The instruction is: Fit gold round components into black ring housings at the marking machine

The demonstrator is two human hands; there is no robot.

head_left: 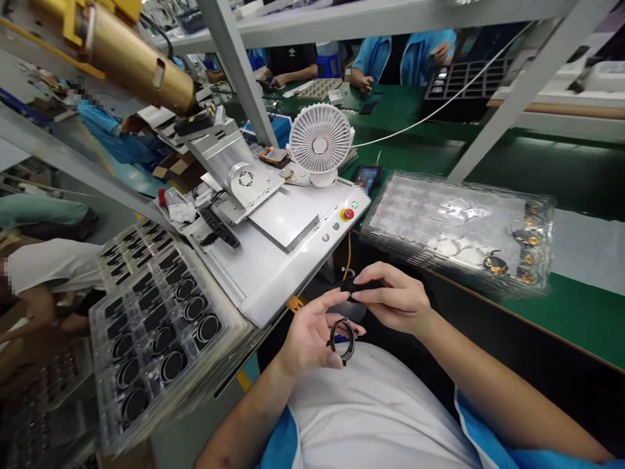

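My left hand [307,335] is closed round the edge of a dark round ring [349,355] that looks like a watch case, its middle open. The thumb lies at the ring's lower side. My right hand [400,299] pinches a small black piece [364,285] between thumb and fingers; its exact kind is not clear. The left index fingertip reaches up to this piece, close to the right fingertips. Both hands are over my lap, in front of the white machine [297,260].
A clear tray stack [434,208] with several round parts lies to the right. On the left, another tray [151,371] holds black discs and rings. A white fan [319,140] and red button [347,213] are on the machine. Co-workers sit opposite.
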